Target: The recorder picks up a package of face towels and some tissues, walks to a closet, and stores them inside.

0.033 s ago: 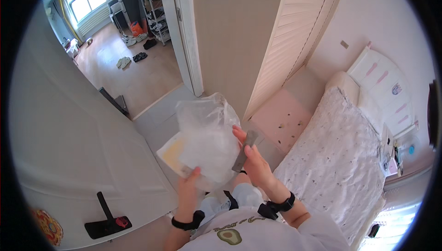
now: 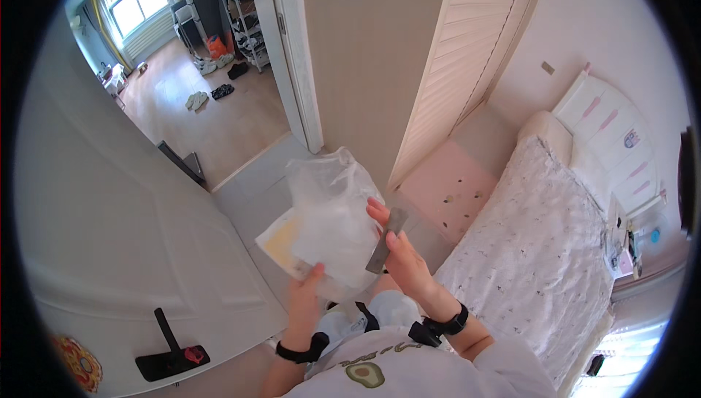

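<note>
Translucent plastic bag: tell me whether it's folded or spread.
Spread, loosely crumpled: the translucent plastic bag fans out well beyond the left hand.

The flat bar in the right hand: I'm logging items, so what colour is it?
The flat bar is grey, seen best in the head view.

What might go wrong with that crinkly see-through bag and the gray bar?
Maybe two things. The bar in the right hand is right by the thin plastic bag, so an edge might snag or tear it. And the left hand grips the bag low down, with its top loose and floppy, so it might slip to the floor.
</note>
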Available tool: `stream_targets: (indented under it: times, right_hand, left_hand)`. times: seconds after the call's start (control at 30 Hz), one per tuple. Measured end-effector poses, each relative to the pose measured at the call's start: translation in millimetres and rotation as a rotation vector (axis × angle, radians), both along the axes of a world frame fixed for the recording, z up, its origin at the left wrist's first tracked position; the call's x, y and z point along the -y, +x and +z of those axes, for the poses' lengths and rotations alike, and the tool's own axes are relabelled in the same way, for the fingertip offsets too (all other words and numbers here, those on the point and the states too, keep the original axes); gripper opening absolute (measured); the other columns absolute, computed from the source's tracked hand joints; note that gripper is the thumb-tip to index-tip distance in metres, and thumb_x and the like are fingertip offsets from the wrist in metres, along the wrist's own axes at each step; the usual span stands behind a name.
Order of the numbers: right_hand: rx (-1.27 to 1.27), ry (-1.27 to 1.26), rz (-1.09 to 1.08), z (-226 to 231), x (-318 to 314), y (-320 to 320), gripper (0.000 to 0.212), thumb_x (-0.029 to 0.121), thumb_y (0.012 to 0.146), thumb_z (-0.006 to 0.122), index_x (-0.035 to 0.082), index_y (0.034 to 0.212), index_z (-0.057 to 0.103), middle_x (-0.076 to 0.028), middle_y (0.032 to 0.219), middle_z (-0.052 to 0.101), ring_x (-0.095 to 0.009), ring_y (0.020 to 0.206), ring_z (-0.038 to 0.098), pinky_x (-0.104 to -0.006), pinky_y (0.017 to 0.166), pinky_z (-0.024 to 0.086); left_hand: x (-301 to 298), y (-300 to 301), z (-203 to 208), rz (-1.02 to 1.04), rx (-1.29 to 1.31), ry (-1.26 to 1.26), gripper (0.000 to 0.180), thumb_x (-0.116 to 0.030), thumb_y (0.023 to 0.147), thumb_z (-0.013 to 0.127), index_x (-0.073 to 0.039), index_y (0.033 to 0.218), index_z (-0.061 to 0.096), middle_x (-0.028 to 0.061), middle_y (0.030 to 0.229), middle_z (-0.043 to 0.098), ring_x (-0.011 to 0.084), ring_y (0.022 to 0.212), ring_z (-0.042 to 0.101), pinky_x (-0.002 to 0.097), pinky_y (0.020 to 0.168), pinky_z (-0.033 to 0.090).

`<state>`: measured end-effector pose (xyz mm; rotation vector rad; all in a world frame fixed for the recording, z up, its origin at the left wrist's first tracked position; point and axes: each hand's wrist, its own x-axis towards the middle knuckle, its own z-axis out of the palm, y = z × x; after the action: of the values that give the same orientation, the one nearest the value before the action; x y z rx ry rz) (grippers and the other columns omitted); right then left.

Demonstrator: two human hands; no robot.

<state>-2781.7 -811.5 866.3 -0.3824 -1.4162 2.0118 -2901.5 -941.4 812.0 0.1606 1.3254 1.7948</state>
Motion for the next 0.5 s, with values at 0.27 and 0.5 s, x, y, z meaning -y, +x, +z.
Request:
stream_targets:
  times: [0.27, 0.5]
  right_hand:
    - [0.291, 0.690, -0.136, -12, -147, 33, 0.035, 0.014, 0.086, 0.038, 0.001, 0.118, 0.042, -0.014, 0.123, 0.029, -0.025, 0.112, 0.028, -0.0346, 0.093, 0.024]
    - [0.717, 1.258, -0.428, -1, -248, 68, 0.056, 0.020, 0.071, 0.049, 0.000, 0.122, 0.037, -0.014, 0.122, 0.036, -0.025, 0.108, 0.036, -0.0358, 0.087, 0.028]
  left_hand:
    - [-165, 56, 4, -0.216, 0.194, 0.144, 0.044, -0.008, 0.081, 0.051, -0.005, 0.122, 0.034, 0.0056, 0.117, 0.044, 0.0160, 0.108, 0.043, 0.0298, 0.088, 0.038]
    - [-289, 95, 5, -0.331, 0.456, 0.295, 0.042, -0.014, 0.080, 0.050, -0.004, 0.118, 0.038, 0.0038, 0.113, 0.047, 0.0173, 0.105, 0.045, 0.0342, 0.087, 0.037]
